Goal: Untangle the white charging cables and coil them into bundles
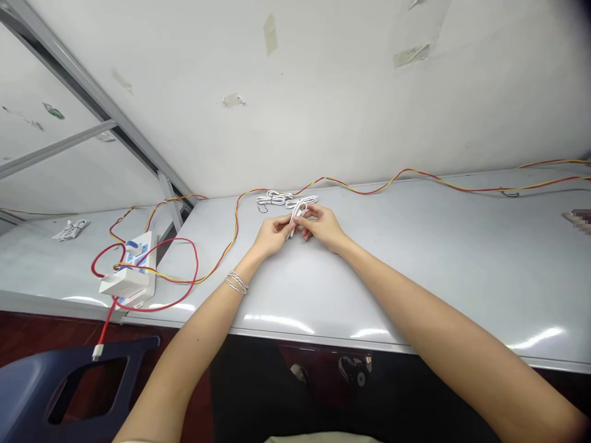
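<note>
Both my hands meet over the middle of the grey table [341, 289], holding a folded white cable [298, 212] between them. My left hand [271, 236] pinches the cable's lower left side with thumb and fingers. From the other side my right hand [323, 226] grips it, thumb pressed against the loops. Just behind my hands lie two more white cable bundles: one [273, 197] at the left with a dark tie around it, the other [302, 201] partly behind the held cable. A thin black tie [263, 209] rests on the table near the left bundle.
A power strip [146, 264] with a plugged-in white adapter [124, 283] and a looped red cable [196, 264] stands at the left. A twisted red-yellow wire [406, 171] runs along the wall. Another white cable bundle [71, 229] lies far left. A blue chair [28, 387] stands in front.
</note>
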Available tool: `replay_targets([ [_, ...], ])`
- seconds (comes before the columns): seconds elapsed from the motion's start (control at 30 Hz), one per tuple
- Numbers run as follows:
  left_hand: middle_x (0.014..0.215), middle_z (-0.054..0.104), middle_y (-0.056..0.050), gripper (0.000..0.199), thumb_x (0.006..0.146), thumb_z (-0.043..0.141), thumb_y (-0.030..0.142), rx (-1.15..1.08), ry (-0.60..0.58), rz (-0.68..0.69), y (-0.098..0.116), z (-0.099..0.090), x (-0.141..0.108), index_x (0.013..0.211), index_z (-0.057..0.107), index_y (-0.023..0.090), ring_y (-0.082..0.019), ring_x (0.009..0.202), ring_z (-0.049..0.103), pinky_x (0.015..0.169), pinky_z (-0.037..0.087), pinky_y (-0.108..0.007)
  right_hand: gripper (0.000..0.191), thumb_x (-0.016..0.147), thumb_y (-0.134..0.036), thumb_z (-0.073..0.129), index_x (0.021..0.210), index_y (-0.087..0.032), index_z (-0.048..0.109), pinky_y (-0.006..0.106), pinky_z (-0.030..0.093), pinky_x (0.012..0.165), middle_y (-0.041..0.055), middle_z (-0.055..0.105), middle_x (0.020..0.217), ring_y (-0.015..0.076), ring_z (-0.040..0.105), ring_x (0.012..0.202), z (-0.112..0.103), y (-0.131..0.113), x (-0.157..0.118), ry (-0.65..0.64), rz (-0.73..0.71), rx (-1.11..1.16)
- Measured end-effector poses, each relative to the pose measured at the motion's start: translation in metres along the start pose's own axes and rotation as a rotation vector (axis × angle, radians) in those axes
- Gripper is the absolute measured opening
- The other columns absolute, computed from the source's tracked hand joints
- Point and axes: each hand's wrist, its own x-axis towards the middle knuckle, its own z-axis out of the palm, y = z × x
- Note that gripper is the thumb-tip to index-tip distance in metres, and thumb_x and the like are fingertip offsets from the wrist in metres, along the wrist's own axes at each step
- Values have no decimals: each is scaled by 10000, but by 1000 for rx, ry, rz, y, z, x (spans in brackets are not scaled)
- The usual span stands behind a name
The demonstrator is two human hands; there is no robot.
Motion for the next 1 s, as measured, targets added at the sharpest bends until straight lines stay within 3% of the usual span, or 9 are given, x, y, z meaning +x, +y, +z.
replay_targets([
  [0.1, 954, 724, -80, 359, 890, 626, 433, 130, 42, 33, 3, 0, -1, 1073, 735, 145, -198, 860, 628, 833, 472, -311, 383, 701, -328, 850, 976, -165, 638, 212, 503, 388, -5, 630, 722, 80, 543, 452, -1, 0, 0, -27, -28, -10],
  [0.23, 1159, 703, -117, 353, 920, 566, 377, 265, 234, -29, 0, -8, 4, 1151, 719, 158, -246, 1044, 624, 893, 472, -338, 327, 735, -352, 818, 939, -168, 640, 221, 510, 401, -10, 603, 716, 87, 546, 469, -1, -1, -1, -25, -36, 4],
  [0.4, 1105, 662, -154, 379, 919, 517, 273, 624, 433, -115, -17, -30, 12, 1234, 679, 137, -247, 958, 619, 934, 470, -386, 328, 735, -339, 816, 953, -172, 637, 217, 514, 407, -26, 573, 696, 89, 554, 481, 0, 0, 0, -5, -15, -7],
  [0.53, 1109, 628, -202, 411, 868, 579, 259, 860, 408, -208, -28, -41, 15, 1237, 665, 98, -338, 1096, 570, 1016, 416, -494, 320, 742, -339, 812, 951, -172, 637, 215, 512, 406, -28, 563, 697, 90, 556, 486, 0, 0, 0, -8, -17, -7],
  [0.63, 1020, 647, -175, 323, 860, 586, 249, 877, 373, -200, -28, -43, 15, 1130, 707, 120, -327, 1057, 580, 998, 426, -486, 311, 745, -329, 811, 948, -169, 640, 216, 515, 413, -25, 566, 698, 91, 557, 490, -1, -1, -1, -13, -13, -4],
  [0.8, 919, 649, -135, 149, 842, 580, 179, 801, 346, -196, -23, -40, 13, 921, 698, 132, -254, 863, 605, 890, 469, -418, 326, 717, -341, 837, 910, -160, 648, 229, 565, 514, -9, 614, 701, 96, 584, 538, 0, 0, 0, -13, -25, 16],
  [1.0, 894, 632, -112, 51, 857, 557, 134, 634, 362, -159, -17, -32, 10, 836, 599, 153, -246, 883, 598, 895, 451, -419, 337, 699, -366, 849, 906, -167, 673, 257, 600, 669, 25, 684, 800, 117, 638, 657, -2, 4, 2, -42, -32, 70],
])
